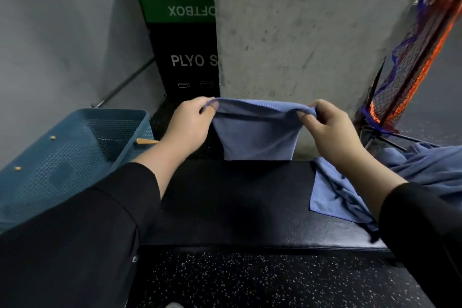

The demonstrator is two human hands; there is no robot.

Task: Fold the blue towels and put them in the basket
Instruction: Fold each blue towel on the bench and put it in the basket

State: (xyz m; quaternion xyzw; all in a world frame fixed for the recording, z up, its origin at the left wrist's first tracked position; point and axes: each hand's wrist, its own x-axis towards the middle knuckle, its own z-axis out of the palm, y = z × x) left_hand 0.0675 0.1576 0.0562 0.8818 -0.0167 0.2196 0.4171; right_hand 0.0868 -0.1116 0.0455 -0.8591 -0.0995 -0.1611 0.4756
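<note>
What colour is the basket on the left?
Teal-blue, with perforated mesh-patterned walls; the basket shows in the head view.

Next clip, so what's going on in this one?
A person is folding a blue towel, held up over a black padded bench. The left hand and right hand each pinch a top corner. More blue towels lie unfolded at the right. The blue basket on the left holds none yet.

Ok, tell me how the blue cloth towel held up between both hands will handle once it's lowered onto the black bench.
The blue cloth towel probably goes limp: it sags between the left hand and right hand. It seems light, since fingertip pinches carry it. It likely won't slide much on the black padded bench.
</note>
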